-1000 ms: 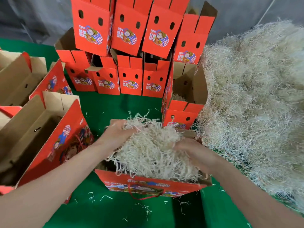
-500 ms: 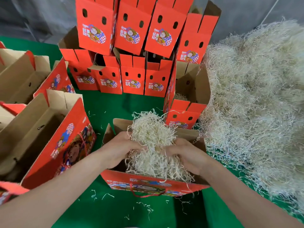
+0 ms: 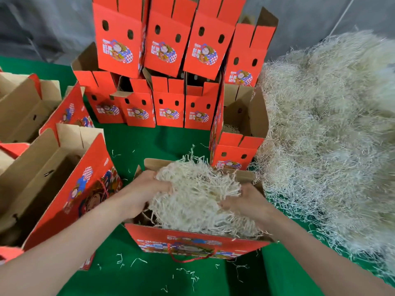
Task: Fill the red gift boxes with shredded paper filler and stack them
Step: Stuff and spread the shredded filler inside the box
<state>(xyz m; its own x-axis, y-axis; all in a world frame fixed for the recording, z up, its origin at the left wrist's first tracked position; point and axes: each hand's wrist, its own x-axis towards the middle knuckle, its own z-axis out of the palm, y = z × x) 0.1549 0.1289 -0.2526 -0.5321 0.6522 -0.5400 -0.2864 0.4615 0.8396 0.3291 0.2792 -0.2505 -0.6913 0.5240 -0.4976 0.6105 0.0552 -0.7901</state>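
Note:
An open red gift box with a red cord handle stands on the green cloth in front of me. A clump of pale shredded paper filler bulges out of its top. My left hand grips the clump's left side with curled fingers. At the clump's right side my right hand grips it too, fingers dug into the strands. Behind stands a stack of red gift boxes, two rows high.
A big heap of loose shredded paper fills the right side. An open red box with a little filler stands by the heap. Several empty open boxes lie at the left. Stray strands litter the green cloth.
Both hands squeezed the clump together half a second ago; now they have spread apart, and the filler sits wider across the box's top.

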